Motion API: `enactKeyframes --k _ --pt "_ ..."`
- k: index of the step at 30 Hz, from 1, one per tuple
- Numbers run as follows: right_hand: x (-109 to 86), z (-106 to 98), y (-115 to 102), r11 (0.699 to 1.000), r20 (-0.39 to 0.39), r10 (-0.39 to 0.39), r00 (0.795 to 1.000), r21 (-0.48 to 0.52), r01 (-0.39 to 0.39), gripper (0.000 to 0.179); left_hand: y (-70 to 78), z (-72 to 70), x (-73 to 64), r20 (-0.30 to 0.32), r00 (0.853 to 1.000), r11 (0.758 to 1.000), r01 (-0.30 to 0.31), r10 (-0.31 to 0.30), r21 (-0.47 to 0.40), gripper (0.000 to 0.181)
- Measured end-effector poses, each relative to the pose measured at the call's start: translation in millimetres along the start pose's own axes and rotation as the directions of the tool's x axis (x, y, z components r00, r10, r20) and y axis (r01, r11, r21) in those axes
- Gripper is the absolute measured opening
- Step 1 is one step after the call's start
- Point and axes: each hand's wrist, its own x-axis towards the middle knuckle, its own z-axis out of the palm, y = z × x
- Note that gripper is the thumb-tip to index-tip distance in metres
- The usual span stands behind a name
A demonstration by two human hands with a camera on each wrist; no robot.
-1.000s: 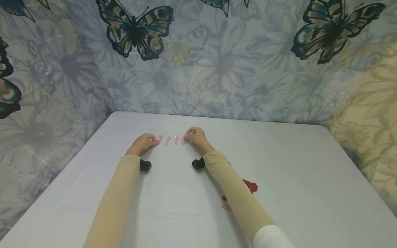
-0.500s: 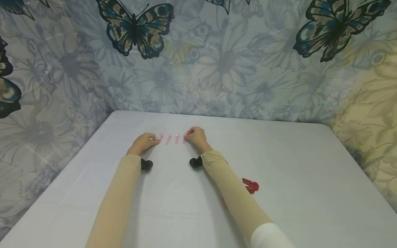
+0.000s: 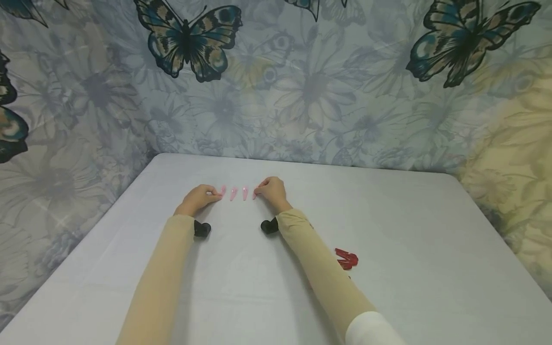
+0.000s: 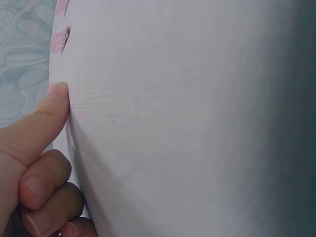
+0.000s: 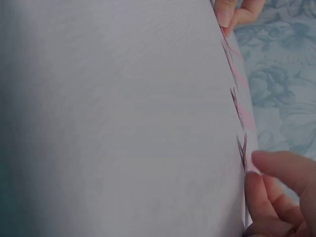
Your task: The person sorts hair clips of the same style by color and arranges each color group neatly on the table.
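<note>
Pink snap hair clips lie in a short row on the white table. My left hand [image 3: 199, 197] pinches the lower end of the leftmost clip [image 3: 223, 189]; in the left wrist view its thumb [image 4: 55, 96] covers most of it, other fingers curled beneath. At the right end, my right hand [image 3: 272, 192] holds another pink clip [image 3: 254, 195] between thumb and finger, largely hidden by the fingertips. Two more clips stand apart between the hands: one slightly tilted [image 3: 234, 193], one nearly straight [image 3: 245, 193]. The right wrist view shows the row edge-on, with a clip [image 5: 245, 116] beyond the held one.
Red hair clips [image 3: 347, 259] lie in a small cluster beside my right forearm, partly covered by the sleeve [image 3: 323, 268]. The white table [image 3: 414, 230] ends at a butterfly-patterned cloth backdrop [image 3: 302, 96]. Black wrist cameras [image 3: 202, 229] sit at both cuffs.
My right hand and forearm have shifted slightly left, showing more of the red clips and hiding the pink piece beside the forearm. The left hand stays on its clip.
</note>
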Motion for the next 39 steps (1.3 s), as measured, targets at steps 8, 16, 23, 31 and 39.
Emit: enactKeyframes --k 8,16,23,31,39 --pt "-7.8 -28.1 -4.3 0.994 0.152 0.012 0.988 0.105 -0.028 0.021 -7.4 -4.0 -1.6 -0.016 1.000 1.000 -0.010 0.009 -0.004 0.026" --pt "-47.3 -91.2 -2.3 0.998 0.359 -0.040 0.932 0.063 0.018 0.017 -7.0 1.0 -4.9 -0.047 0.999 1.000 0.012 -0.012 -0.013 0.032" --pt "-106.1 -137.3 31.7 0.988 0.511 -0.134 0.849 0.002 0.155 0.015 -2.5 4.8 -2.9 -0.063 0.998 1.000 0.001 0.000 0.011 0.032" --pt "-167.4 -146.8 58.0 0.914 0.643 -0.272 0.715 -0.060 0.401 0.004 2.6 3.9 -2.2 -0.072 0.997 0.998 0.009 -0.005 0.058 0.028" --pt "-202.8 -138.9 56.9 0.908 0.573 -0.189 0.798 -0.208 0.365 0.015 4.1 5.0 -4.4 -0.063 0.998 1.000 0.004 -0.002 0.029 0.029"
